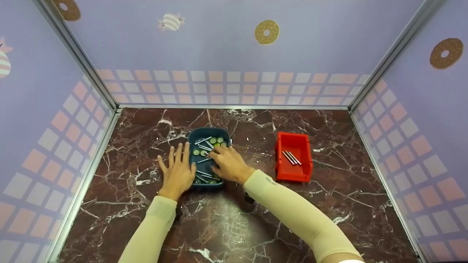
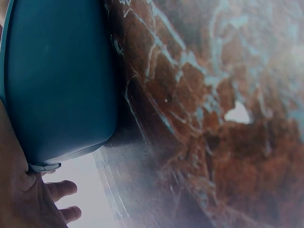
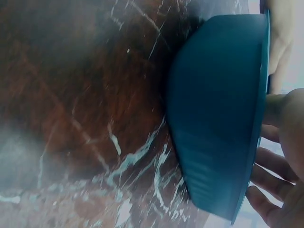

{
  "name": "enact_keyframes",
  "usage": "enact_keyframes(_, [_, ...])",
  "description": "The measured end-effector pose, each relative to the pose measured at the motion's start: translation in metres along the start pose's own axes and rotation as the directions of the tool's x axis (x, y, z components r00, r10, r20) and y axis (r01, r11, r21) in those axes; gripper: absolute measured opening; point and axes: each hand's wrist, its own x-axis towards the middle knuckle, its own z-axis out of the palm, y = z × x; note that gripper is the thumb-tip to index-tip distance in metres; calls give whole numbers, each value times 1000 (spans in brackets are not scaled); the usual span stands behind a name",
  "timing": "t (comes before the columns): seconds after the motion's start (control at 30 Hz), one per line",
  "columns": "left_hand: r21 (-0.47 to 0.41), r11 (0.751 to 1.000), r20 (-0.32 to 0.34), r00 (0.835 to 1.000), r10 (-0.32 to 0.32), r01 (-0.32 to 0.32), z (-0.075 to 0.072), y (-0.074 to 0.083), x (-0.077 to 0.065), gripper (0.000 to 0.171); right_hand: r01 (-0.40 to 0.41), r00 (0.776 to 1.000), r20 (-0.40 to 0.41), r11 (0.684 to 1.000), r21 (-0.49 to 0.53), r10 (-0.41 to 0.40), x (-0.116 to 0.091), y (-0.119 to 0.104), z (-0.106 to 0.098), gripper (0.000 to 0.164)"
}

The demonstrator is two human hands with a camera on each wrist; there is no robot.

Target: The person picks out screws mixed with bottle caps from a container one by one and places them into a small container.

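Observation:
A dark teal basket (image 1: 206, 185) holds silver metal rods (image 1: 204, 174) and several green-topped round pieces (image 1: 196, 152), mixed together. My left hand (image 1: 177, 175) lies along the basket's left side with its fingers extended and its thumb at the rim. In the left wrist view that hand (image 2: 21, 194) is beside the teal wall (image 2: 61, 80). From the right, my right hand (image 1: 231, 163) reaches over the rim, fingers bent down among the contents. Its fingertips are partly hidden, so whether they pinch a rod cannot be told. The right wrist view shows these fingers (image 3: 270, 166) over the rim.
To the right stands a red bin (image 1: 293, 139) with several silver rods (image 1: 291, 157) lying side by side in it. Both containers are on a dark red marbled tabletop (image 1: 347, 219). Patterned panels (image 1: 219, 44) enclose the back and both sides.

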Motion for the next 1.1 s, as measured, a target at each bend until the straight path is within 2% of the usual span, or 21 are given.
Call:
enact_keyframes(0.23, [-8,1000,-29,1000,13,-14,1,-2,-2,80,35,995,90,999,-20,-33,10,-14,6,35])
enact_keyframes(0.43, [-9,1000,-37,999,8,-8,0,-1,-4,80,-22,980,196,1000,-1,22,15,-24,10,36])
enact_keyframes(0.63, [0,1000,-18,1000,2,-2,-1,1,-2,80,-65,965,256,997,48,51,19,-27,14,28])
enact_keyframes(0.87, [-2,1000,-7,1000,2,-2,0,0,-1,81,-95,958,279,992,81,69,21,-27,13,17])
enact_keyframes(1.1, [-23,1000,-25,1000,6,-6,1,0,-1,81,-133,957,265,990,37,118,23,-26,11,6])
